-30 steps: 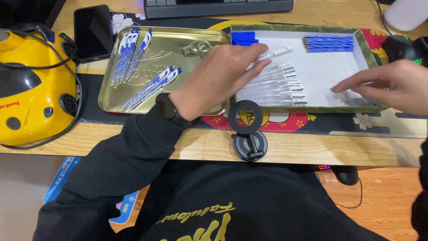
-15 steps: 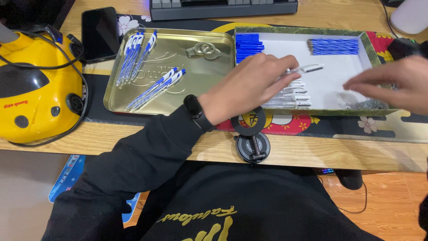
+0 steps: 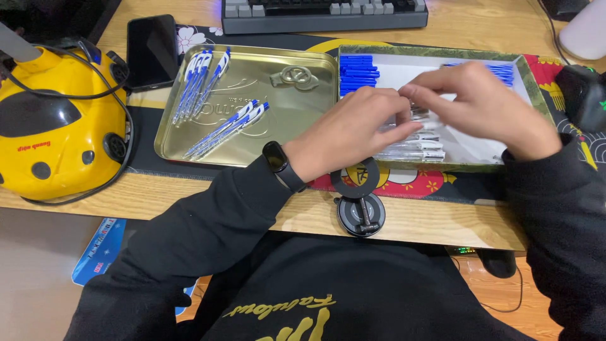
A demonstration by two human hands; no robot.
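Both hands have come together since the earlier frame: my right hand (image 3: 486,107) has left the tray's right side and now meets my left hand (image 3: 353,129) over the middle of the white-lined tray (image 3: 435,63). My left fingertips touch something small and clear between them, blurred, so I cannot tell what, nor whether either hand grips it firmly; the fingers of both are curled, pinching.

I see the wooden bench (image 3: 189,202) carrying everything. A yellow helmet-like shell (image 3: 57,126) with a black cable sits at far left. Next comes the gold tin tray (image 3: 284,107), holding two groups of blue-and-white pens (image 3: 202,82) and (image 3: 230,126). Just beside it on the right lies the white-lined tray, with blue caps (image 3: 358,72) stacked at its upper left, blue refills (image 3: 508,71) at upper right, and clear barrels (image 3: 413,148) in a row under my hands. A keyboard (image 3: 325,12) lies behind, a dark phone (image 3: 151,50) left of the tin. A black ring stand (image 3: 360,202) sits at the bench edge.
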